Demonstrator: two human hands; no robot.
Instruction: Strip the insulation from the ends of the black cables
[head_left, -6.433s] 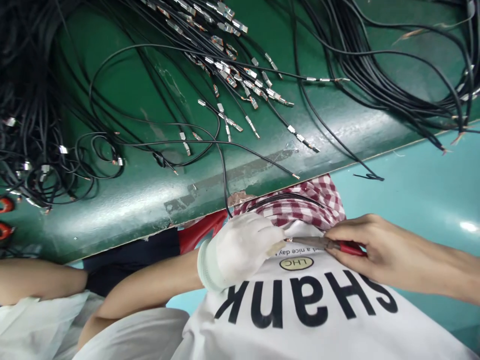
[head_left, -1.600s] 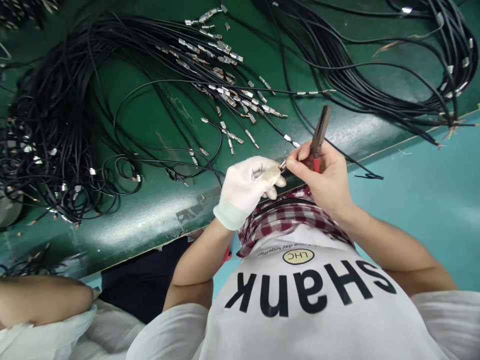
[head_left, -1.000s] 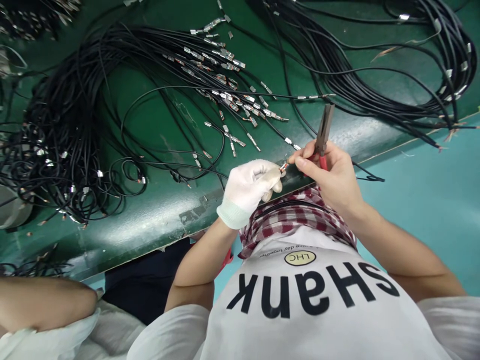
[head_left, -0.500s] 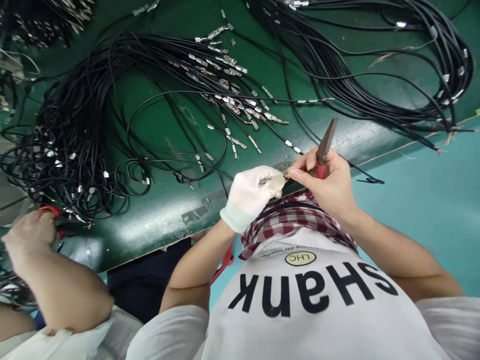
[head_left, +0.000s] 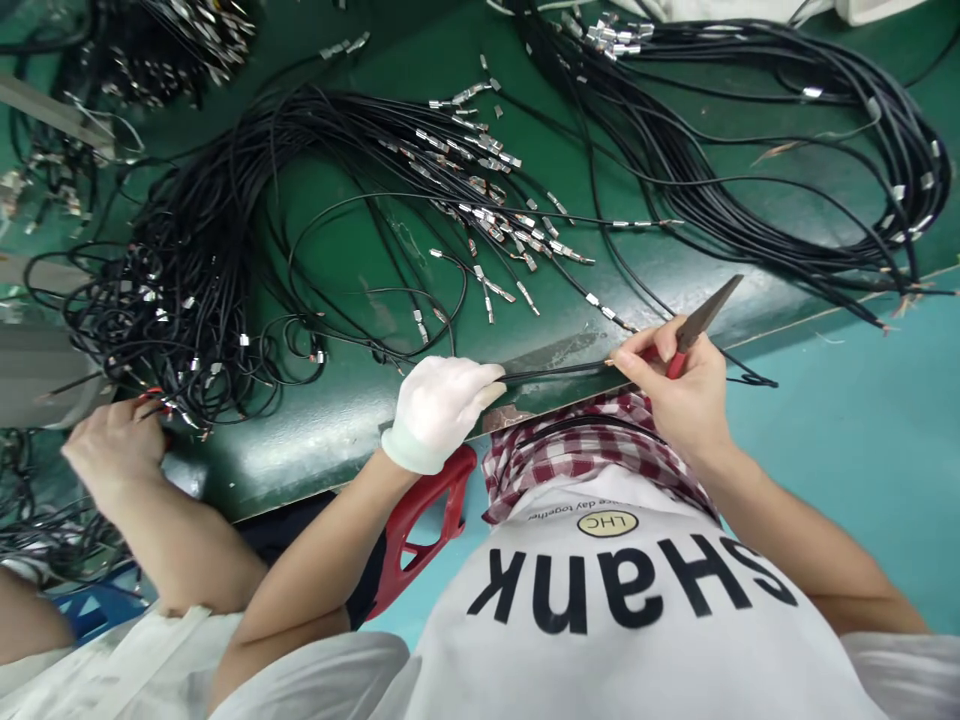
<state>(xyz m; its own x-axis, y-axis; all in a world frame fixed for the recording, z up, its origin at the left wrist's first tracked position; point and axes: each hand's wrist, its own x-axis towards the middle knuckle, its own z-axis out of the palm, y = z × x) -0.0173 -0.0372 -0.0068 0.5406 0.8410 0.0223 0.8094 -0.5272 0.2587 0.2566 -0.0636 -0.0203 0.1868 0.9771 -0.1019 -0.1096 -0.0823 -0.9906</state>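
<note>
A thin black cable (head_left: 555, 372) is stretched between my two hands along the table's near edge. My left hand (head_left: 444, 408), in a white glove, is closed round the cable. Between thumb and forefinger, my right hand (head_left: 671, 375) pinches the cable's other end, where a little copper shows. That same hand also keeps a pair of red-handled scissors (head_left: 705, 320) in the palm, their dark blades shut and pointing up and right. Just beyond my fingers lies a cable tipped with silver metal terminals (head_left: 600, 306).
A large bundle of black cables (head_left: 202, 220) with silver terminals spreads over the green table (head_left: 352, 400). Another coiled bundle (head_left: 795, 205) lies at the right. A co-worker's hand (head_left: 116, 445) works at the left. A red stool (head_left: 427, 515) stands below the table edge.
My left hand has slid left along the cable, away from my right hand, leaving a length stretched between them. The scissors have tilted further right. The view has shifted slightly.
</note>
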